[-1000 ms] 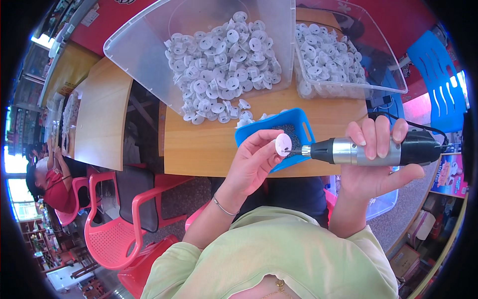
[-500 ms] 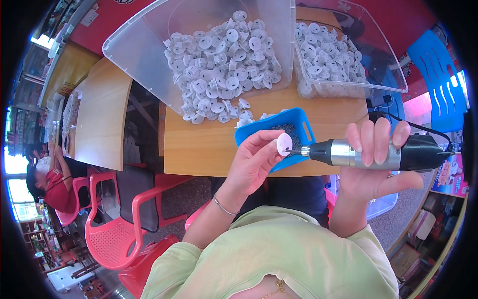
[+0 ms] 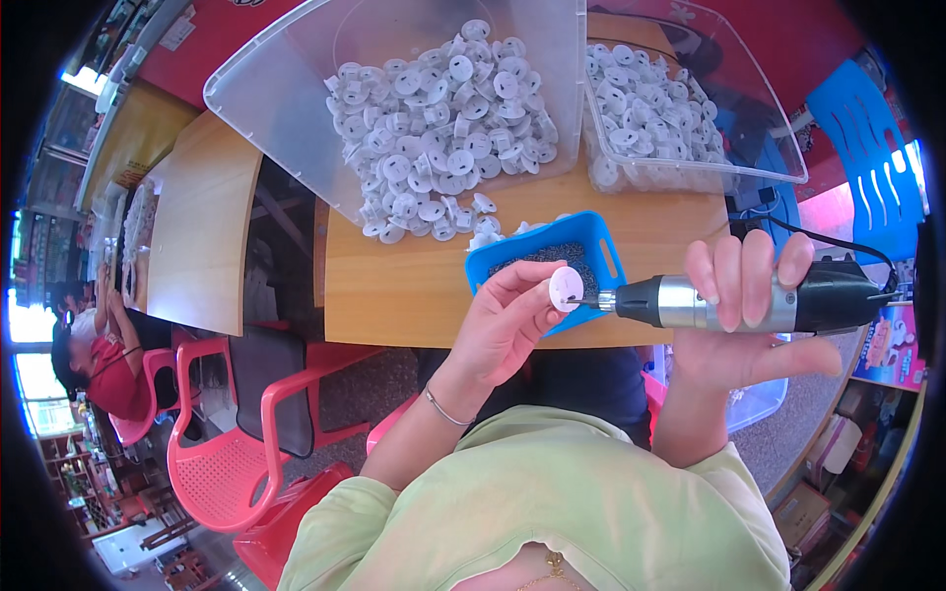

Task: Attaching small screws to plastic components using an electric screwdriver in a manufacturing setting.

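Between the thumb and fingers of my left hand (image 3: 505,317) is a small round white plastic part (image 3: 565,287), its flat disc face turned toward the tool. My right hand (image 3: 749,305) is wrapped round a silver and black electric screwdriver (image 3: 680,303), held level and pointing left. The bit's tip meets the disc near a dark slot in its face; whether a screw sits there is too small to tell. Just beyond my hands, a blue plastic basket (image 3: 603,258) holds many small dark screws (image 3: 562,258).
A large clear bin (image 3: 281,108) of white parts (image 3: 443,128) lies tipped toward me, some spilling onto the wooden table (image 3: 394,295). Another clear bin (image 3: 709,177) stands right of it. A black cord (image 3: 838,253) trails from the screwdriver. Red chairs (image 3: 222,478) and a seated person (image 3: 103,364) are left.
Both hands, the white part and the screwdriver have shifted very slightly to the right. The bit remains at the disc and both grips look the same.
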Motion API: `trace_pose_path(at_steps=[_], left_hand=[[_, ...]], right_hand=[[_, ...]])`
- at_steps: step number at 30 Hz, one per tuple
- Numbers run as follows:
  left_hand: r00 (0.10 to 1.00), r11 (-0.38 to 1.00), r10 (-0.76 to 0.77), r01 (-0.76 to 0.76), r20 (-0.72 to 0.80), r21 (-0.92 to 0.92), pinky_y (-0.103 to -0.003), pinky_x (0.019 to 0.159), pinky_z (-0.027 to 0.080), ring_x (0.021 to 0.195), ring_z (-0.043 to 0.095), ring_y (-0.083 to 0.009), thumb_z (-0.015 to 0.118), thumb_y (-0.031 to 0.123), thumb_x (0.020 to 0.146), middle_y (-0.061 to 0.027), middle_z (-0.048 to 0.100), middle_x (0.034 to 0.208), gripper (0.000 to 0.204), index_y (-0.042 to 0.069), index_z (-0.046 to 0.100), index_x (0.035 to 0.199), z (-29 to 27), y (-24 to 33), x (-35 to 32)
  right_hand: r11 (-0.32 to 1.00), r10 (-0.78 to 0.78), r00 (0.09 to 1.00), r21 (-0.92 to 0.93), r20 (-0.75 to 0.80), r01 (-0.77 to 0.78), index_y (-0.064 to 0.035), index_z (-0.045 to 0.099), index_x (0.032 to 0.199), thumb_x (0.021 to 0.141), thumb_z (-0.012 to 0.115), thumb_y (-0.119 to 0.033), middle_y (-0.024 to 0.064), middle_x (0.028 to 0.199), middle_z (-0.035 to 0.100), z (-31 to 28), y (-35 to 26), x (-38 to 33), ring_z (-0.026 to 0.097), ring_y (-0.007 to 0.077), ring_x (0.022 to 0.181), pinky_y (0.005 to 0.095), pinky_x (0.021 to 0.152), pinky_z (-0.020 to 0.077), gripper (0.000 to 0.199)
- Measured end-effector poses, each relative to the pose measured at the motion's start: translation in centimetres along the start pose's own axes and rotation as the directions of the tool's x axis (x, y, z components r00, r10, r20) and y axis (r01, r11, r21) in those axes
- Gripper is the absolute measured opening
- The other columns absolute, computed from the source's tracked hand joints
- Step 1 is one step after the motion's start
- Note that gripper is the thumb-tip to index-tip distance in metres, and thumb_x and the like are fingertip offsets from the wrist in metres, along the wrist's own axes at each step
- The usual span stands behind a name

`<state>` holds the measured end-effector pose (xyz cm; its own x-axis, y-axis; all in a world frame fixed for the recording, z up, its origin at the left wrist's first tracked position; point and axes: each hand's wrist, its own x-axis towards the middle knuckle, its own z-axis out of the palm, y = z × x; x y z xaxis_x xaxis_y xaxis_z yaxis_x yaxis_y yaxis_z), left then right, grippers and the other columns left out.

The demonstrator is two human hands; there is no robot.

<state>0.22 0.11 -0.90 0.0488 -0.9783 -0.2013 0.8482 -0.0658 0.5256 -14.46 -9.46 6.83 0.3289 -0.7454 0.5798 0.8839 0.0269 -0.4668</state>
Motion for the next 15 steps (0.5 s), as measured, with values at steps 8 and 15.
trace_pose_path(at_steps=[8,15], left_hand=[[1.0,1.0,0.007,-0.007,-0.006,-0.011,-0.021,0.072,0.048,0.081,0.056,-0.0103,0.05,0.006,0.082,-0.0055,0.057,0.092,0.019,0.003,0.053,0.101,0.14,-0.2,0.06],[0.998,0.998,-0.055,0.055,-0.02,-0.041,-0.02,0.068,0.048,0.077,0.056,-0.0094,0.05,0.005,0.083,-0.0051,0.057,0.09,0.018,0.003,0.053,0.1,0.03,-0.46,0.01]], right_hand=[[1.0,-0.006,1.0,0.021,0.01,0.006,-0.0131,0.036,0.088,0.062,0.054,-0.065,-0.0022,0.067,0.042,-0.35,0.09,0.08,0.04,0.0082,0.054,0.0244,0.058,0.0331,0.06],[0.998,0.005,0.998,0.057,0.058,-0.008,-0.0122,0.036,0.087,0.064,0.054,-0.063,-0.0016,0.067,0.044,-0.44,0.08,0.24,0.042,0.0088,0.053,0.025,0.056,0.035,0.059]])
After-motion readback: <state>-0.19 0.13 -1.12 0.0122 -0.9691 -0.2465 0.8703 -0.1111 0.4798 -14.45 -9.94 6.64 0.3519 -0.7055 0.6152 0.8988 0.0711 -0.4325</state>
